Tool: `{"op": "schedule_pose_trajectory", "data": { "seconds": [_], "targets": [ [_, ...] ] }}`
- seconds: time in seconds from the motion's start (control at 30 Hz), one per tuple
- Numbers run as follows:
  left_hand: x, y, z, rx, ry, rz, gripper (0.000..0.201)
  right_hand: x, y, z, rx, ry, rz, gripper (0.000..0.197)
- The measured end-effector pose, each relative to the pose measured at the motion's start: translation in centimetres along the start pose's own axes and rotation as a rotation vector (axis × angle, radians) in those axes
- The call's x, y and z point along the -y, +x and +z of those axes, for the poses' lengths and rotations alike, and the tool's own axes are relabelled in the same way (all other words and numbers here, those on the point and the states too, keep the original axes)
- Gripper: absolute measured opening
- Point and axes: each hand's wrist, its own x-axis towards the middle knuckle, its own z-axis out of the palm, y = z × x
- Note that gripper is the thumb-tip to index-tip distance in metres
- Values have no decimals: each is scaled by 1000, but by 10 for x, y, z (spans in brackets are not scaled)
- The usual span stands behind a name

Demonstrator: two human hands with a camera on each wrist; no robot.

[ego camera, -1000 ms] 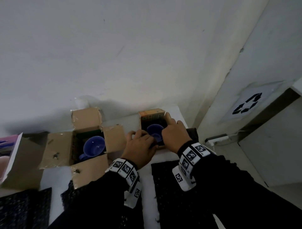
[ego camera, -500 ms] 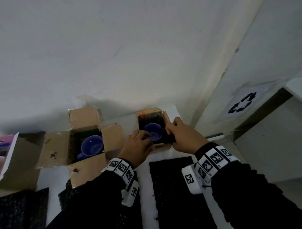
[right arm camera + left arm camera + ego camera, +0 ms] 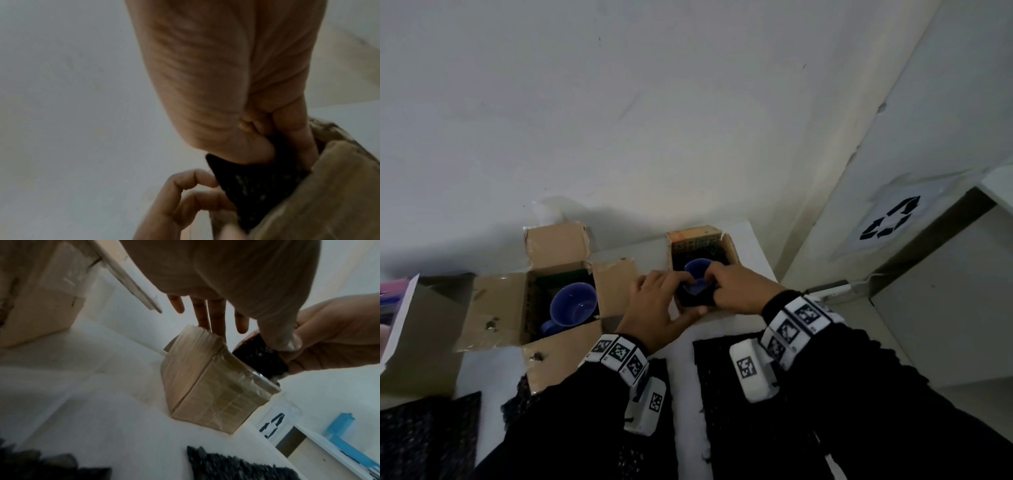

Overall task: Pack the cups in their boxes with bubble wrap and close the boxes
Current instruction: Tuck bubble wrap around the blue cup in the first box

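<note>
A small cardboard box (image 3: 730, 247) at the table's back right holds a blue cup (image 3: 699, 268) lined with black bubble wrap (image 3: 693, 297). Both hands work at its near side. My left hand (image 3: 659, 301) reaches over the near-left corner, fingers bent at the wrap (image 3: 257, 186) and thumb against the wrap (image 3: 261, 361) hanging over the front. My right hand (image 3: 736, 291) pinches that wrap between thumb and fingers, partly covering the cup. A larger open box (image 3: 500, 308) to the left holds a second blue cup (image 3: 573, 306).
Flat black bubble wrap sheets (image 3: 722, 394) lie on the white table (image 3: 489, 370) under my forearms and at the lower left (image 3: 424, 438). Another open carton (image 3: 410, 329) stands at the far left. The wall runs right behind the boxes; the table ends just right of the small box.
My right hand has moved from the small box's right side to its near rim, over the cup. My left hand has stayed at the box's left corner.
</note>
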Motion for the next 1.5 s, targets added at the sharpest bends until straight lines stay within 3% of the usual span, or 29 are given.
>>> {"op": "schedule_pose_trajectory", "data": {
  "seconds": [0.13, 0.27, 0.4, 0.43, 0.5, 0.53, 0.6, 0.67, 0.73, 0.93, 1.1, 1.2, 1.33, 1.4, 1.5],
  "targets": [
    [-10, -2, 10, 12, 99, 4, 56, -21, 4, -2, -121, -74, -79, 32],
    [-12, 3, 14, -26, 189, -30, 38, -27, 10, 14, -333, 174, -22, 16],
    [-13, 8, 13, -89, 226, -103, 14, -25, 10, 11, -178, 646, 68, 9],
    [-14, 9, 12, -104, 195, -119, 23, -26, 8, 9, -131, 696, 44, 12],
    [-15, 12, 10, -84, 139, -75, 45, -30, 6, 7, -145, 493, -60, 18],
    [-15, 14, 9, -60, 137, -11, 46, -32, 7, 9, -199, 322, -98, 22],
    [-15, 14, 8, 5, 163, 105, 38, -34, 11, 16, -327, 37, -155, 27],
    [-12, 12, 7, 44, 185, 168, 24, -36, 17, 25, -353, -179, -198, 28],
    [-6, 6, 6, 40, 232, 198, 26, -38, 19, 30, -358, -345, -240, 22],
    [-6, 8, 5, 80, 362, 217, 28, -49, 9, 34, -414, -380, -354, 15],
    [-13, 5, 12, 116, 304, 230, 28, -61, -7, 43, -393, -496, -373, 32],
    [-14, 9, 18, 114, 399, 279, 14, -64, -8, 51, -432, -533, -333, 37],
    [-18, 7, 20, 100, 452, 290, 16, -59, -8, 56, -324, -600, -292, 58],
    [-18, 1, 20, 83, 490, 264, 28, -57, -6, 55, -291, -613, -295, 69],
    [-19, 1, 15, 81, 545, 229, 33, -53, -1, 54, -385, -652, -344, 55]
  ]
}}
